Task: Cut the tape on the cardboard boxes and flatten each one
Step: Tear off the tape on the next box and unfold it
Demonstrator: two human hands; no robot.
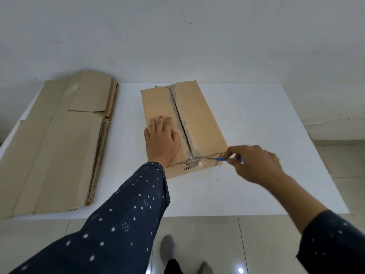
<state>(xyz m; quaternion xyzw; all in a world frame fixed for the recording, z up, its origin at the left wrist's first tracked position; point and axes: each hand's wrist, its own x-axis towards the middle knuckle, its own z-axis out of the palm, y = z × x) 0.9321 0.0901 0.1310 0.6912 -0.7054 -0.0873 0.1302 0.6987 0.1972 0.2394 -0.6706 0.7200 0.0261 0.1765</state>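
White surface (266, 119) holds the brown taped cardboard box (197, 115) at centre; left hand (161, 139) presses it, fingers straight; right hand (254, 165) pinches a slim blue-handled cutter (222, 159) at its 5 o'clock corner; best keep the blade shallow, away from the bracing hand.

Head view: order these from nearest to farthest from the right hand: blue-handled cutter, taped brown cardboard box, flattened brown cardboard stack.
1. Blue-handled cutter, held in the right hand.
2. Taped brown cardboard box, centre, just left of that hand.
3. Flattened brown cardboard stack, far left.
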